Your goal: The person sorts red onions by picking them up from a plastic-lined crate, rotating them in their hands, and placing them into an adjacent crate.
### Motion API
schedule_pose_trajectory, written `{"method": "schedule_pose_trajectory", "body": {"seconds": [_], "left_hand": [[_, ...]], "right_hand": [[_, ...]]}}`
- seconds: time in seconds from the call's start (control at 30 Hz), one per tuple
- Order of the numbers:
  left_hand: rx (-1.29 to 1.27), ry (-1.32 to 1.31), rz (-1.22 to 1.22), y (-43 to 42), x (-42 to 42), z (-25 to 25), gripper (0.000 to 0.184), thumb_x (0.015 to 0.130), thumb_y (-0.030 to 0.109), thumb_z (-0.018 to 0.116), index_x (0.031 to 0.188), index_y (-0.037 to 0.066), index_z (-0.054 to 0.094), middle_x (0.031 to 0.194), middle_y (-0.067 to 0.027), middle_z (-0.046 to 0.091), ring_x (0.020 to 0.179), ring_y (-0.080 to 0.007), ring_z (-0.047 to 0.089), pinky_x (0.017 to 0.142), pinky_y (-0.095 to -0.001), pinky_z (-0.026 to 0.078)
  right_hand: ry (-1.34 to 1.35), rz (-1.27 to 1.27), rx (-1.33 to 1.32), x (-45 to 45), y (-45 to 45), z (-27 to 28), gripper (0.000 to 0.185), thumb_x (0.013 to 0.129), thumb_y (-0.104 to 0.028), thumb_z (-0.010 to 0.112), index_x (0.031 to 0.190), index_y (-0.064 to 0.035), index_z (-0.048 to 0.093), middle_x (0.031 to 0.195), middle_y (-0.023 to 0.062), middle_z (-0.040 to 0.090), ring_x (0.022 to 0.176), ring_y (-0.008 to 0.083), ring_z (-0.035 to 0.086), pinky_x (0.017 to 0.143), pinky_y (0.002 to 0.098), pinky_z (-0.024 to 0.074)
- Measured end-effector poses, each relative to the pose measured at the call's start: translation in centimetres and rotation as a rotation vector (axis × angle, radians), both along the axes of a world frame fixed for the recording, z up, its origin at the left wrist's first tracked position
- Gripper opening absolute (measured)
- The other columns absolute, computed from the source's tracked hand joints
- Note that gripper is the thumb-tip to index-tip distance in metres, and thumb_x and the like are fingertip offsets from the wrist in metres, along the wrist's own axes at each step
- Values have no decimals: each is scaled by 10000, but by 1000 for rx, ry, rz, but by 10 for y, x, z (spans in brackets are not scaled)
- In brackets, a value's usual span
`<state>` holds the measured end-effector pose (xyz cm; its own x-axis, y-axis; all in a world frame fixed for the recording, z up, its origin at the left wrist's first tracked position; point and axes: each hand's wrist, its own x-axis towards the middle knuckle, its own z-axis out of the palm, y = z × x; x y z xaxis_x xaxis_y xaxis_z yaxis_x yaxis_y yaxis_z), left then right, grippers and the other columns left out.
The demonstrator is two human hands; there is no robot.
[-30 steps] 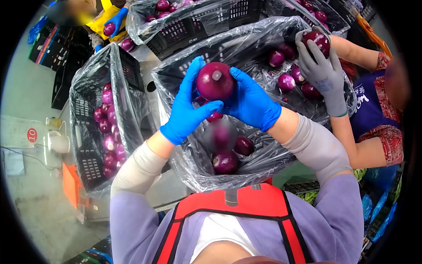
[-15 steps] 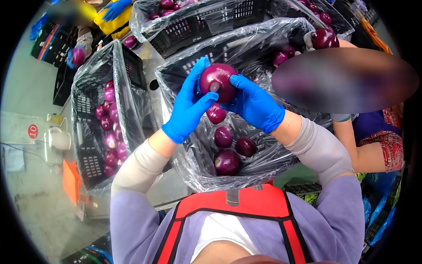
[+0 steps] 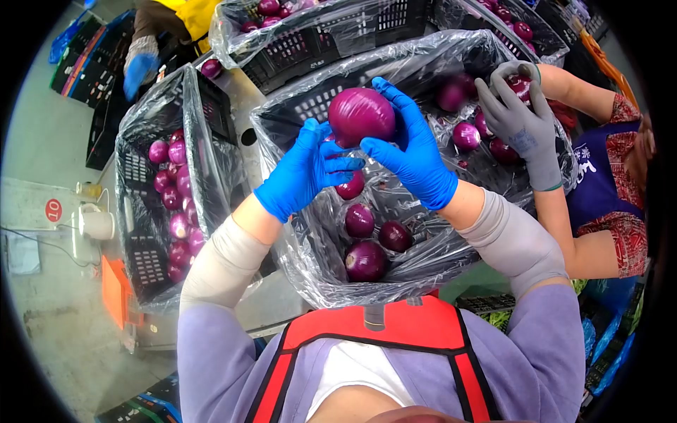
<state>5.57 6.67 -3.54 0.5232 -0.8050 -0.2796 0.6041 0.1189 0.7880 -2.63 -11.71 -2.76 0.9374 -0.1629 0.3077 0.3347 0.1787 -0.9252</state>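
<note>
A large red onion (image 3: pixel 362 117) is held above a plastic-lined black crate (image 3: pixel 324 106). My right hand (image 3: pixel 417 151), in a blue glove, grips it from the right, with the thumb below and the fingers behind. My left hand (image 3: pixel 303 169), also blue-gloved, is just left of and below the onion, its fingers apart; whether a fingertip touches the onion is unclear. Below my hands, several loose red onions lie on the liner, among them a large one (image 3: pixel 366 261) and a smaller one (image 3: pixel 395 236).
To the left stands another lined crate (image 3: pixel 144 240) with several onions. More lined crates (image 3: pixel 317 46) stand at the back. At right, a co-worker's grey-gloved hands (image 3: pixel 525 127) hold an onion over my crate. Another person's gloved hand (image 3: pixel 141 67) is at upper left.
The onion has turned in my hands and shifted slightly up. My left hand has come off its front, leaving it in my right. The co-worker's hands have moved lower over the crate.
</note>
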Motion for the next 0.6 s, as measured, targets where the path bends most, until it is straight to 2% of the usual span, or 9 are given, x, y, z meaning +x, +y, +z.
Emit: {"method": "schedule_pose_trajectory", "body": {"seconds": [0.07,0.17,0.2,0.27,0.3,0.33,0.4,0.47,0.6], "left_hand": [[-53,52,-80,0,0,1,825,855,707,328,1420,107,279,1245,-135,551,1008,-247,630,803,-355,548],[-140,64,-77,1,-1,-1,826,852,707,332,1406,94,307,1261,-146,537,1024,-249,624,820,-370,548],[-184,70,-76,0,-1,-2,755,874,622,440,1395,88,329,1271,-154,526,1055,-260,609,854,-383,539],[-190,18,-47,-2,-5,0,723,873,557,500,1394,85,330,1275,-156,522,1076,-265,597,869,-387,534],[-195,-31,-16,-2,-6,1,700,871,491,560,1392,82,331,1280,-157,518,1097,-270,585,884,-390,528],[-238,56,-2,-1,-4,1,683,842,333,649,1389,75,331,1286,-146,511,1131,-274,561,902,-391,520],[-221,-8,32,1,-4,2,684,830,290,669,1386,76,333,1288,-140,505,1140,-270,554,910,-391,515],[-203,-69,65,1,-6,4,689,818,248,688,1384,77,334,1290,-133,500,1149,-267,546,919,-390,510],[-189,-126,168,0,-9,7,722,780,149,714,1386,95,325,1302,-116,480,1184,-262,514,956,-402,482]], "right_hand": [[-77,-26,-132,-1,-3,-1,778,757,-132,753,1395,-42,317,1355,138,429,1217,247,464,1017,366,401],[-142,-18,-381,-1,-5,-6,825,738,-105,754,1410,-28,280,1419,146,366,1276,250,412,1043,359,360],[-208,-28,-495,2,-6,-10,851,725,-123,770,1410,-21,276,1428,156,354,1287,259,402,1048,366,354],[-317,-39,-683,6,-6,-13,914,697,-175,803,1415,-6,263,1436,166,342,1308,276,378,1058,381,337],[-319,-41,-685,7,-4,-11,914,697,-175,803,1415,-6,263,1436,166,342,1308,276,378,1058,381,337],[-318,-49,-681,7,-2,-8,938,697,-188,803,1429,-20,241,1440,164,337,1322,270,356,1061,388,330],[-319,-60,-679,4,-1,0,962,697,-201,803,1443,-35,219,1444,162,332,1337,264,335,1064,396,324],[-88,12,-408,-1,0,9,984,712,-216,789,1470,-92,173,1449,155,326,1343,263,317,1061,411,318],[90,45,-312,-1,-7,9,1002,717,-222,783,1483,-143,142,1449,147,327,1332,266,327,1052,425,322]]}}
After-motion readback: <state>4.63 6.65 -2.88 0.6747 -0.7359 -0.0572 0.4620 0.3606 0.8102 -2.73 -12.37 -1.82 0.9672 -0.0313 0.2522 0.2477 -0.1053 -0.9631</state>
